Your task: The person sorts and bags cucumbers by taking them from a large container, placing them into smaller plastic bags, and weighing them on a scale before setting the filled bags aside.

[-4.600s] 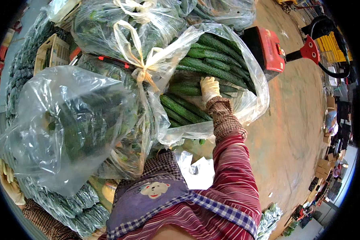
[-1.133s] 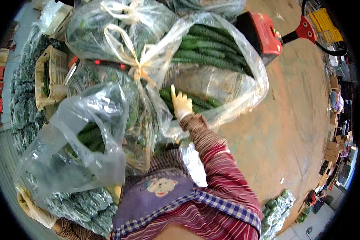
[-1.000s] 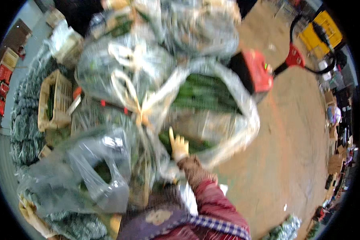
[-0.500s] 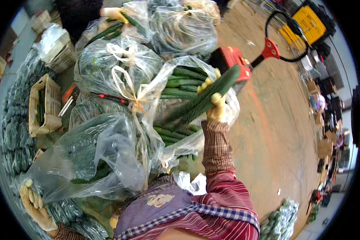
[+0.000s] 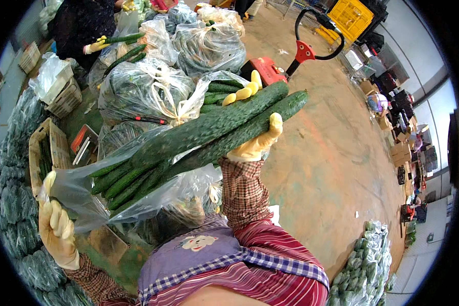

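My right hand (image 5: 250,145), in a pale yellow glove, grips two long dark green cucumbers (image 5: 214,120) side by side. Its fingers curl over their far side and the thumb presses from the near side. The cucumbers slant down to the left, their lower ends over or inside a clear plastic bag (image 5: 168,191); which one I cannot tell. Several more cucumbers (image 5: 125,186) lie in that bag. At the far left, my gloved left hand (image 5: 58,227) pinches the bag's edge and stretches it outward. Behind my right fingers, other cucumbers (image 5: 217,92) show in another opened bag.
Tied bags (image 5: 209,48) of cucumbers crowd the far side. There a person in dark clothing (image 5: 81,25) holds a cucumber (image 5: 122,39) in a gloved hand. A crate (image 5: 61,148) stands left, bagged stacks (image 5: 18,204) beyond it. A red pallet jack (image 5: 265,70) stands behind the bags.
My right hand has brought the cucumbers left and nearer, from the far opened bag to over the near bag. My left hand has risen slightly, spreading the near bag.
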Demonstrator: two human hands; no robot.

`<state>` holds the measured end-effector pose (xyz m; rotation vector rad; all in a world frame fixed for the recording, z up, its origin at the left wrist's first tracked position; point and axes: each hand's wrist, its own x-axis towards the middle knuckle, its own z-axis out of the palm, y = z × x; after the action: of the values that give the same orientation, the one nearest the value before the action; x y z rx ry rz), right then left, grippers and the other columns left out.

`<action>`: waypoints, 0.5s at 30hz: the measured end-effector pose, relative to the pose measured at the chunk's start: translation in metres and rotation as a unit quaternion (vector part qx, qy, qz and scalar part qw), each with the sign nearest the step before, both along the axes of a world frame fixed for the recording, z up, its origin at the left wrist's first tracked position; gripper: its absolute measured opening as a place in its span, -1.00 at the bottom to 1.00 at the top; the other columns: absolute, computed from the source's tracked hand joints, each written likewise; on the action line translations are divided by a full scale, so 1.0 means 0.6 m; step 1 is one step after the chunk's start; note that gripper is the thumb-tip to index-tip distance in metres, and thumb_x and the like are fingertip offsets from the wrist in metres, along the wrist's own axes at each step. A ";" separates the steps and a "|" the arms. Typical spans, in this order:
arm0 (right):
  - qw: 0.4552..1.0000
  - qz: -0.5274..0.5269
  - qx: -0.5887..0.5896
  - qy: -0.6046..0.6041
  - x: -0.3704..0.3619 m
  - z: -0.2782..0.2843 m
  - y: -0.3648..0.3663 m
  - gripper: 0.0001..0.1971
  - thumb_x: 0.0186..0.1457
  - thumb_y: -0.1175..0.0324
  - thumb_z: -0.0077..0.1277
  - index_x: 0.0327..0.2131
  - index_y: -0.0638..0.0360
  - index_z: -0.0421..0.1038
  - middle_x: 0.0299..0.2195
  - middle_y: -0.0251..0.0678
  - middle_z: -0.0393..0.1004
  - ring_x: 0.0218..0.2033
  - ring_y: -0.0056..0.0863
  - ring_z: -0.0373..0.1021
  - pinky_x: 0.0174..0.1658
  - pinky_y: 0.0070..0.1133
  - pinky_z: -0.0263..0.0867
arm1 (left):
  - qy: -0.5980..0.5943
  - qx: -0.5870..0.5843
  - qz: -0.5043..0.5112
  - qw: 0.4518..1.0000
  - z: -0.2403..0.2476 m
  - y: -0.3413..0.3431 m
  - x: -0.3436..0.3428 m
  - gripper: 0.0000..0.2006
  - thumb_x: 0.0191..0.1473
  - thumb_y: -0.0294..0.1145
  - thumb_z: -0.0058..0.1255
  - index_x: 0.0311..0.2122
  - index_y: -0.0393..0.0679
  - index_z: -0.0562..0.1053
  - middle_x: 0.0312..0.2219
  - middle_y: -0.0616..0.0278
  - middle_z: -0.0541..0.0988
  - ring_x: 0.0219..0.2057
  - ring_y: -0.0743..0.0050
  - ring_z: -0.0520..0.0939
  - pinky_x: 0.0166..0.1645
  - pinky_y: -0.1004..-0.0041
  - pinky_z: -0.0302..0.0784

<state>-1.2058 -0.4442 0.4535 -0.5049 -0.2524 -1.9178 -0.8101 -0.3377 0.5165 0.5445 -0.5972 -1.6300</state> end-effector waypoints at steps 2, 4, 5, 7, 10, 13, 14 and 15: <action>0.999 -0.014 -0.015 0.040 0.057 0.016 0.030 -0.20 -0.11 0.12 0.07 0.15 0.33 0.00 -0.10 -0.24 0.38 -0.06 -0.39 0.32 0.09 -0.36 0.18 | 0.050 -0.011 -0.061 0.997 0.006 -0.009 0.016 -0.42 0.23 -0.50 -0.47 0.26 -0.17 -0.37 -0.68 0.37 0.07 -0.71 0.69 0.09 -0.63 0.61 0.07; 0.996 -0.053 0.027 0.073 0.112 0.022 0.060 -0.17 -0.16 0.10 0.08 0.15 0.30 0.01 -0.10 -0.26 0.37 -0.10 -0.41 0.34 0.04 -0.36 0.23 | 0.078 -0.037 -0.137 0.987 0.005 -0.019 0.030 -0.44 0.24 -0.49 -0.52 0.26 -0.19 -0.38 -0.63 0.29 0.14 -0.68 0.59 0.15 -0.56 0.54 0.14; 0.992 -0.073 0.049 0.090 0.139 0.022 0.076 -0.16 -0.19 0.09 0.09 0.15 0.30 0.01 -0.10 -0.27 0.36 -0.11 -0.42 0.34 0.03 -0.36 0.25 | 0.078 -0.035 -0.161 0.983 -0.001 -0.027 0.027 -0.43 0.24 -0.49 -0.50 0.26 -0.18 -0.38 -0.63 0.30 0.13 -0.68 0.59 0.15 -0.56 0.55 0.14; 0.991 -0.060 0.075 0.095 0.205 0.017 0.091 -0.11 -0.25 0.18 0.21 0.17 0.17 0.00 -0.07 -0.27 0.28 -0.06 -0.43 0.24 0.09 -0.38 0.15 | 0.069 -0.038 -0.160 0.984 0.003 -0.034 0.031 -0.42 0.23 -0.48 -0.48 0.26 -0.16 -0.36 -0.64 0.31 0.15 -0.68 0.60 0.15 -0.57 0.56 0.13; 0.979 0.026 0.076 0.187 0.307 -0.052 0.090 -0.09 -0.22 0.34 0.26 0.20 0.16 -0.06 0.08 -0.20 0.17 0.03 -0.38 0.19 0.13 -0.40 0.09 | 0.051 -0.034 -0.121 0.991 0.021 -0.040 0.045 -0.43 0.21 -0.49 -0.43 0.25 -0.26 -0.29 -0.68 0.35 0.14 -0.70 0.66 0.15 -0.62 0.60 0.10; 0.839 0.173 0.294 0.425 0.300 -0.160 0.085 -0.08 -0.18 0.35 0.24 0.22 0.22 -0.12 0.17 -0.11 0.05 0.19 -0.24 0.01 0.21 -0.38 -0.05 | 0.076 -0.040 -0.100 0.991 0.011 -0.037 0.083 -0.43 0.20 -0.49 -0.41 0.24 -0.32 -0.27 -0.68 0.39 0.14 -0.71 0.69 0.15 -0.63 0.60 0.08; 0.733 0.100 0.290 0.608 0.261 -0.168 0.078 -0.14 -0.18 0.31 0.22 0.18 0.28 -0.02 0.16 -0.07 0.08 0.16 -0.23 0.07 0.18 -0.38 0.03 | 0.103 -0.044 -0.099 0.989 -0.013 -0.042 0.103 -0.43 0.20 -0.50 -0.41 0.24 -0.32 -0.28 -0.68 0.39 0.14 -0.70 0.69 0.15 -0.62 0.60 0.08; 0.680 0.046 0.336 0.651 0.221 -0.211 0.071 -0.35 -0.11 0.29 0.17 0.08 0.24 0.19 0.10 -0.10 0.17 0.09 -0.30 0.16 0.15 -0.45 0.06 | 0.129 -0.047 -0.103 0.985 -0.025 -0.046 0.114 -0.43 0.20 -0.50 -0.41 0.24 -0.32 -0.28 -0.67 0.40 0.14 -0.70 0.69 0.15 -0.62 0.60 0.08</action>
<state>-1.0734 -0.4013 0.3266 -1.1457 1.2834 -0.9994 -0.7415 -0.3651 0.5014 0.2012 -0.5469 -1.8208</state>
